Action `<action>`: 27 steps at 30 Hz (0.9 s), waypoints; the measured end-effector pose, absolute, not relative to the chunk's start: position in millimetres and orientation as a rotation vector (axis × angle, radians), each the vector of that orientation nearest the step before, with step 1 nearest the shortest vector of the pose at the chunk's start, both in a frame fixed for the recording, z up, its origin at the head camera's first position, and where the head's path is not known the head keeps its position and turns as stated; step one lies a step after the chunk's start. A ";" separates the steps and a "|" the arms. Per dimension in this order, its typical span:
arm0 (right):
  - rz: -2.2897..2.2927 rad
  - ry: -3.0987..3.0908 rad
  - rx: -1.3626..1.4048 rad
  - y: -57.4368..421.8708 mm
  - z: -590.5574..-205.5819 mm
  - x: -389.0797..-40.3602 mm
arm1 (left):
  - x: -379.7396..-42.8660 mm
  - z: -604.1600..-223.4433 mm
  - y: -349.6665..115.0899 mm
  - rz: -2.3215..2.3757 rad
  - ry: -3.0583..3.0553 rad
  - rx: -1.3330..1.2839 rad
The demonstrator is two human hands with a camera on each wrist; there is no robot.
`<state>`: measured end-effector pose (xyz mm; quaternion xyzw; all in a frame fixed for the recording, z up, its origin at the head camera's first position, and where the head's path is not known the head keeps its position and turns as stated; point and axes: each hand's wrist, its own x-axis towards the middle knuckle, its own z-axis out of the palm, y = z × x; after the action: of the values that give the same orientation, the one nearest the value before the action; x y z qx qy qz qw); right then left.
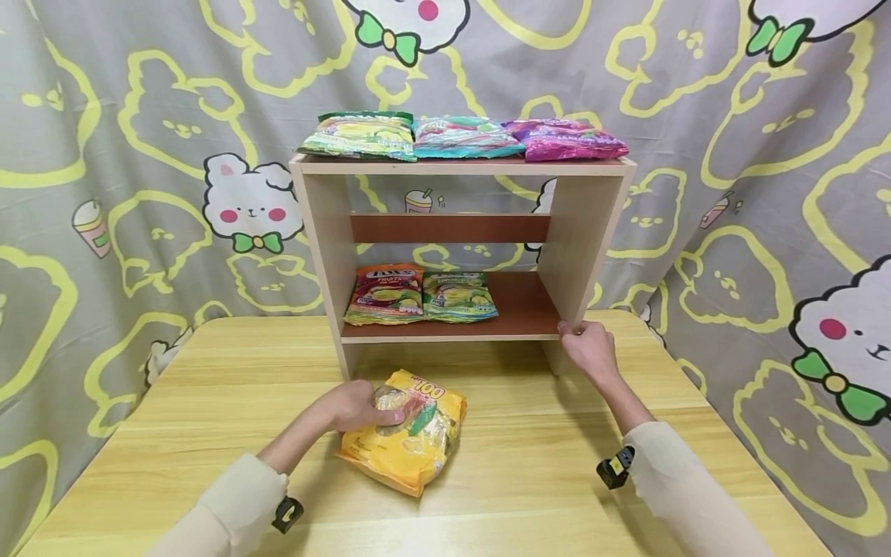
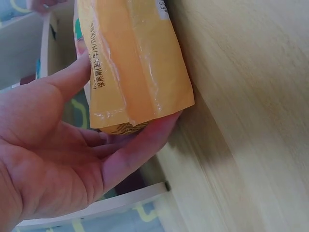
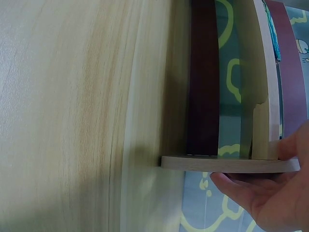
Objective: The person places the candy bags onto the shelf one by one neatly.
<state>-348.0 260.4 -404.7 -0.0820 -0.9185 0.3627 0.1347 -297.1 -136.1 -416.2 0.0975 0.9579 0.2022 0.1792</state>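
My left hand (image 1: 353,406) grips the left side of a yellow candy bag (image 1: 411,445), thumb on its front. The bag slants low over the table, in front of a small wooden shelf (image 1: 522,302). In the left wrist view the fingers curl beneath the lower end of the candy bag (image 2: 140,63), its seamed orange back facing the camera. My right hand (image 1: 592,352) holds the shelf's right side panel at the height of the lower board. In the right wrist view the thumb and fingers of the right hand (image 3: 275,193) lie on either side of that panel (image 3: 227,164).
Two candy bags, one red and orange (image 1: 386,294) and one green and yellow (image 1: 458,295), lie on the left of the lower board. On top lie a green-yellow bag (image 1: 362,135), a teal bag (image 1: 465,138) and a purple-pink bag (image 1: 565,139). A patterned curtain (image 1: 257,278) hangs behind the table (image 1: 529,464).
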 end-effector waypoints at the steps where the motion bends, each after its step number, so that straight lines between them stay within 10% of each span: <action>1: 1.049 -2.663 -0.237 260.4 -404.8 -348.0 | -297.1 -416.3 -136.0 0.571 2.711 0.278; 27: 1.041 -2.675 -0.247 261.7 -406.3 -349.5 | -294.3 -409.5 -131.1 0.613 2.717 0.353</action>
<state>-349.5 261.7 -406.3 -0.0849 -0.9206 0.3583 0.1296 -294.3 -131.1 -409.5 0.1239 0.9543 0.2153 0.1661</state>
